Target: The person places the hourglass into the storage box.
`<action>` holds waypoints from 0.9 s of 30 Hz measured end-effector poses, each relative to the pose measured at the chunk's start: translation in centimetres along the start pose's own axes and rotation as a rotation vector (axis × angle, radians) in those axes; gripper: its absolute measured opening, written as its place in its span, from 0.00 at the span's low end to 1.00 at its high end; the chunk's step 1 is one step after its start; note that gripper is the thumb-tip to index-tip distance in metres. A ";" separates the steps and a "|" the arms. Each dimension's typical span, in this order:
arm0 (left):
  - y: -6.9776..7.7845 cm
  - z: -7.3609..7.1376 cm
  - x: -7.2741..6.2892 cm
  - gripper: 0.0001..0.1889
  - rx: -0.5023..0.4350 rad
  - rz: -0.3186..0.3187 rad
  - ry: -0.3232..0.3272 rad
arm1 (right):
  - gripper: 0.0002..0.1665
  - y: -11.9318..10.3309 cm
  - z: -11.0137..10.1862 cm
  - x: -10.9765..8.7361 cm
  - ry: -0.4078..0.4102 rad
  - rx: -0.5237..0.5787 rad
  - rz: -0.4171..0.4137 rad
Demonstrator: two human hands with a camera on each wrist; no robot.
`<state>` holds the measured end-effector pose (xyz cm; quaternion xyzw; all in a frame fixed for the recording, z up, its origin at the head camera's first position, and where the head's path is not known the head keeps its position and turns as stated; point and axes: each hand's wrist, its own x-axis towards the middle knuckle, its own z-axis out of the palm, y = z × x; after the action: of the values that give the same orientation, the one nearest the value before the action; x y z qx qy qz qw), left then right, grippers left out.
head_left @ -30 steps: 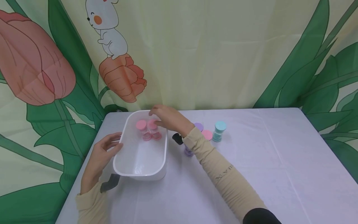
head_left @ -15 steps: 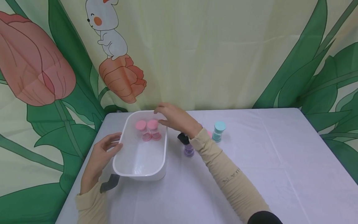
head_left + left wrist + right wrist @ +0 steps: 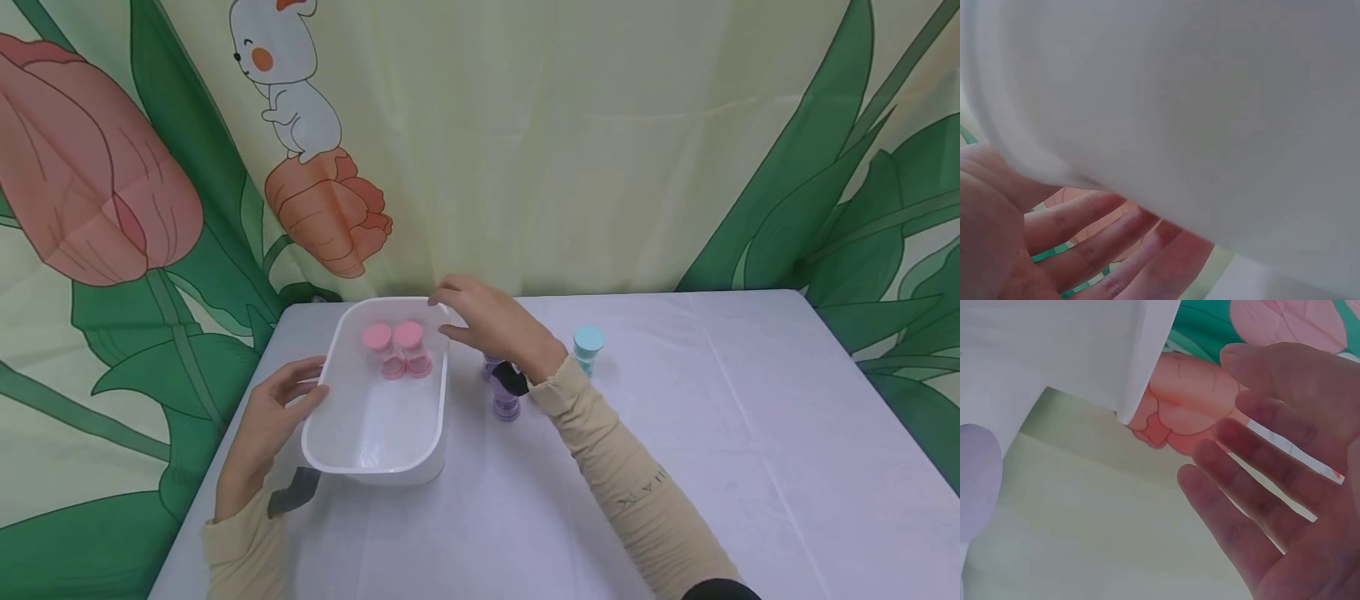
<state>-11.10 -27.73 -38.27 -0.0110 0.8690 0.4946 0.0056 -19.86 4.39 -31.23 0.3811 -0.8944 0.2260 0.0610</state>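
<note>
A white plastic tub (image 3: pixel 375 433) stands on the table, with two pink sand timers (image 3: pixel 377 337) upright inside it. My left hand (image 3: pixel 277 417) touches the tub's left side, fingers fairly straight along the outer wall and thumb at the rim. In the left wrist view, the tub wall (image 3: pixel 1210 112) hides the fingertips. Over the tub's far right corner, my right hand (image 3: pixel 498 325) has spread, relaxed fingers (image 3: pixel 1229 519) and holds nothing. Purple sand timers (image 3: pixel 506 406) stand below my right wrist, partly covered by it. A teal sand timer (image 3: pixel 588 343) is just beyond that wrist.
A white cloth covers the table (image 3: pixel 712 442). Behind its far edge hangs a printed curtain (image 3: pixel 562 167) with a rabbit, a carrot and tulips. A purple cap (image 3: pixel 979 481) shows at the left of the right wrist view.
My right hand has drawn back to the right, away from the pink sand timers, covering the loose pink one on the table. My left hand and the tub have stayed in place.
</note>
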 end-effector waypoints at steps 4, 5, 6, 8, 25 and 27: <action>-0.1 0.0 -0.1 0.29 0.001 0.003 0.001 | 0.20 0.0 -0.2 -0.7 0.018 -0.013 -0.005; -0.1 0.0 -0.1 0.29 0.000 0.004 0.001 | 0.20 0.0 -0.3 -0.9 0.020 -0.013 -0.006; -0.1 0.0 -0.1 0.29 -0.001 0.005 0.002 | 0.20 0.0 -0.4 -1.0 0.023 -0.014 -0.006; -0.1 0.0 -0.1 0.29 -0.001 0.010 0.003 | 0.21 0.1 -0.6 -1.3 0.029 -0.013 -0.003; 0.2 0.0 0.0 0.29 0.005 0.003 0.001 | 0.19 1.3 -0.7 -4.3 0.065 -0.053 0.046; 0.3 0.0 0.0 0.29 0.007 0.001 0.003 | 0.19 1.4 -0.7 -4.6 0.067 -0.052 0.048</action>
<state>-11.06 -27.62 -38.02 -0.0112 0.8708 0.4915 0.0044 -17.63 8.59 -32.41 0.3499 -0.9063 0.2168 0.0955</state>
